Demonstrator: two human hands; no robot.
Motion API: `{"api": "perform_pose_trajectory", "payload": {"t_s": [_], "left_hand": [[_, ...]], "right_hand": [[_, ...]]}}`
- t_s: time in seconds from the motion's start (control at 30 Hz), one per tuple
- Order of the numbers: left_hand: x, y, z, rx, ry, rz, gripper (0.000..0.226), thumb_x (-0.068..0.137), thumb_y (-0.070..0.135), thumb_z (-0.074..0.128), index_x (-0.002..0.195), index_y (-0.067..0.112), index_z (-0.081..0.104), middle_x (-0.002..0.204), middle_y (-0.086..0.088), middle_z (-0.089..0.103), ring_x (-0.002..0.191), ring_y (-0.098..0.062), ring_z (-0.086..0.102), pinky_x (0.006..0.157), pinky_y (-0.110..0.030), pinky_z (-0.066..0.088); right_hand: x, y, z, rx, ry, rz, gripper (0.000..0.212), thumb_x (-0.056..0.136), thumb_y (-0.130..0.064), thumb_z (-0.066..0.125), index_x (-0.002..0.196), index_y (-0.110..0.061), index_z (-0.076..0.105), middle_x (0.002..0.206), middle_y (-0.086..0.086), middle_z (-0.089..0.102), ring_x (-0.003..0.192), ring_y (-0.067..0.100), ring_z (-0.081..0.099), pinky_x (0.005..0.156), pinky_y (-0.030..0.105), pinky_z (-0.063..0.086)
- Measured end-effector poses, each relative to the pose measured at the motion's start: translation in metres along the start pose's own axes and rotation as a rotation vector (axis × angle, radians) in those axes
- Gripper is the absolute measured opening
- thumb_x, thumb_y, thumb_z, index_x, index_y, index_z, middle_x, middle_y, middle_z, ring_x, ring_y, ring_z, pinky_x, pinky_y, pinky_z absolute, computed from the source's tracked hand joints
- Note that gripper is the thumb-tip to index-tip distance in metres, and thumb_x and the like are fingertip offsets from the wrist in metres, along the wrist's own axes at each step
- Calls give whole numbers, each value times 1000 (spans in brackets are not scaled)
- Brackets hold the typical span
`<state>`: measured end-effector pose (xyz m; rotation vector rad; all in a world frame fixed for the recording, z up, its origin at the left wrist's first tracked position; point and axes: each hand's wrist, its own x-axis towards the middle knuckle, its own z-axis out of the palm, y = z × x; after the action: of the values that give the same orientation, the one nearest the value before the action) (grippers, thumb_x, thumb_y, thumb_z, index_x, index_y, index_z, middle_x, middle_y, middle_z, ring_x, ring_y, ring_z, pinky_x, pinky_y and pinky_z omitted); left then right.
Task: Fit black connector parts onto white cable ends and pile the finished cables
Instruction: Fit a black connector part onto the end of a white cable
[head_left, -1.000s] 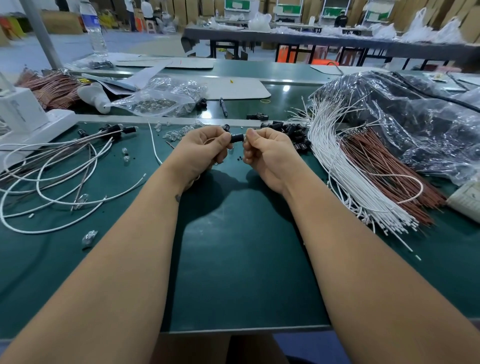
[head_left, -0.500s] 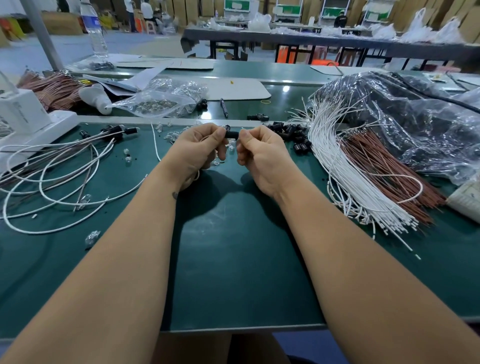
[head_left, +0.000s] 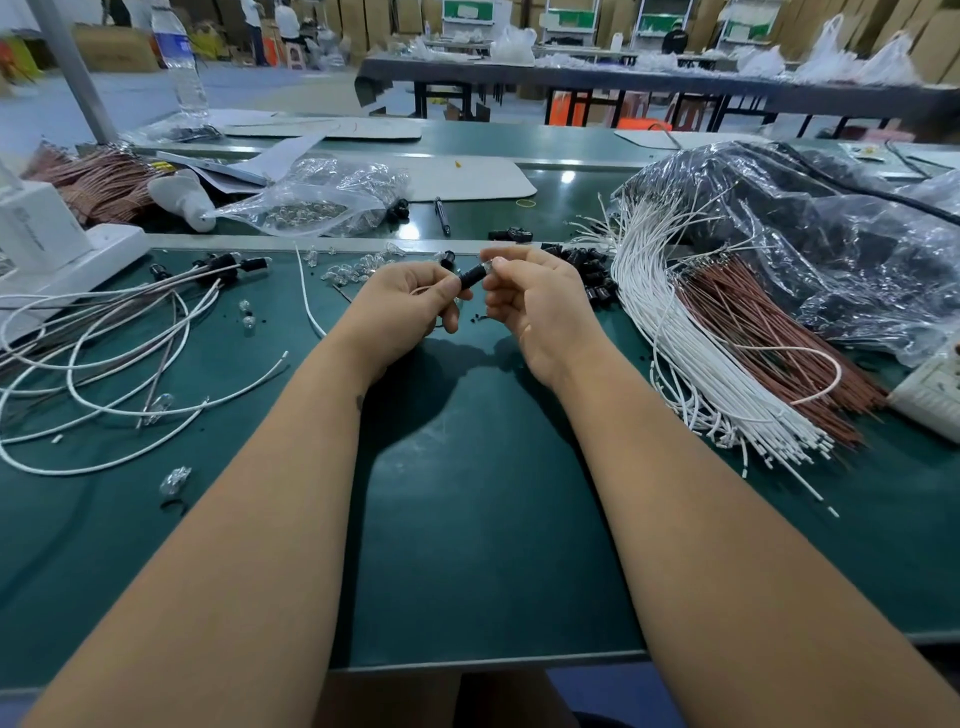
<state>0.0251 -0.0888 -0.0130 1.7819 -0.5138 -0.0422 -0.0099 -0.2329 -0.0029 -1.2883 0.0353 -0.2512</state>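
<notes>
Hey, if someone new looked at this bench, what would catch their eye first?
Probably the two hands, left and right, pinching a black connector at centre. Then the fanned white cables to the right, and the looped finished cables on the left.

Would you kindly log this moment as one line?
left hand: holds black connector | right hand: pinches its tip | finished cables: left | bare cables: right
</notes>
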Motion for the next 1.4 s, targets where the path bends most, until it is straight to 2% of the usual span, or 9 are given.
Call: {"api": "perform_pose_trajectory", "payload": {"t_s": [0.2,0.4,0.6,0.8,0.9,1.0,1.2,1.4], "left_hand": [[1,-1,-1,22,-10,-19,23,100,17,49,84,16,66,52,8,60,40,-2,33,41,-11,28],[1,-1,0,0,-11,-30,23,100,17,48,86,15,66,53,8,60,39,0,35,41,-10,28],[0,1,-1,-38,2,-39,23,99,14,50,82,19,65,57,5,61,40,-1,34,41,-11,28],[1,0,-1,-62,27,-47,24,97,16,52,77,22,65,55,5,60,41,-4,34,42,-14,29],[1,-2,-1,23,62,-9,27,97,18,52,75,28,64,56,7,61,46,-8,34,46,-18,29],[1,-3,-1,54,60,8,29,97,20,52,73,32,65,58,8,61,48,-6,35,48,-20,29],[1,-2,-1,32,37,19,28,97,17,53,73,27,64,58,6,60,48,-2,39,52,-21,30],[0,-1,-1,40,18,25,26,96,18,52,74,24,64,58,5,61,48,-3,38,50,-16,32]], "right_hand": [[3,0,-7,-73,49,-8,11,94,0,53,90,-7,62,68,2,57,59,10,50,57,21,46],[5,0,-10,24,97,10,15,95,-2,53,85,-11,61,70,3,56,58,10,51,54,21,47],[4,-3,-9,67,88,18,15,91,-1,52,80,-10,55,62,3,54,52,11,49,51,21,45],[2,-4,-9,76,78,-4,12,94,-3,54,91,-4,66,63,3,57,52,9,52,51,20,47],[2,-5,-9,103,53,14,9,92,-2,59,86,-5,65,59,2,59,50,8,51,49,19,47],[2,-4,-9,72,50,16,13,91,-3,61,79,-6,63,56,1,59,47,8,50,47,19,45],[3,-2,-9,-1,40,19,13,91,-4,61,78,-5,63,52,-1,58,45,8,49,47,18,44],[3,-1,-8,-91,24,0,13,92,-5,61,79,-8,62,56,0,59,46,8,51,49,20,45]]}}
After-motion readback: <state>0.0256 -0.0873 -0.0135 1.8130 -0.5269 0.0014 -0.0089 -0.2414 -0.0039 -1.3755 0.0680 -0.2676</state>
